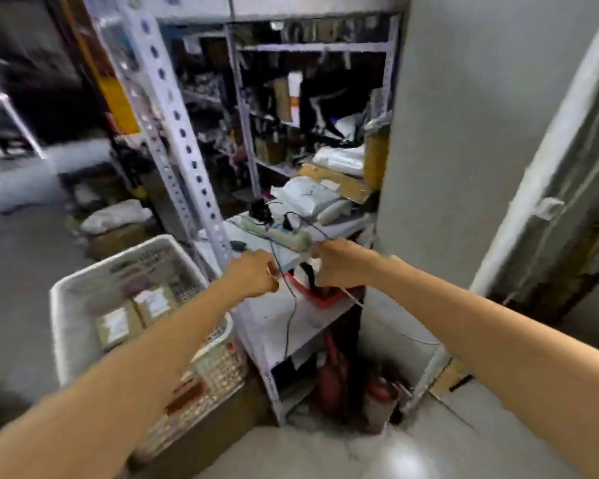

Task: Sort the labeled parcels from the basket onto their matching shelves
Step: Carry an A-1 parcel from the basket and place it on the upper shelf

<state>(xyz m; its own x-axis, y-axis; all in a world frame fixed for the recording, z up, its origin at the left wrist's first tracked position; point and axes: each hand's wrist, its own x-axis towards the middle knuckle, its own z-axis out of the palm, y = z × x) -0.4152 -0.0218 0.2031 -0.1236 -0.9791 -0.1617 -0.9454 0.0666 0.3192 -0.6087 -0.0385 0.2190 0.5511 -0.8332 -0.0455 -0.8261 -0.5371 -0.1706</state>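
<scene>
**Around the low shelf (308, 318)**

The basket (80, 285) stands just left of the low shelf, with parcels (118, 324) lying flat in it. On the shelf's top board lies a power strip (284, 235), with bags (308, 198) piled behind it. A tray (325, 299) rests on the board below, and extinguishers (332, 378) stand under that. A tall rack (248, 133) rises behind the shelf, and a wall (446, 133) stands at its right.

Low white shelf unit (274, 326): upper tier bearing power strip (284, 235) and white mailer bags (308, 198); lower tier, red tray (325, 299).
</scene>
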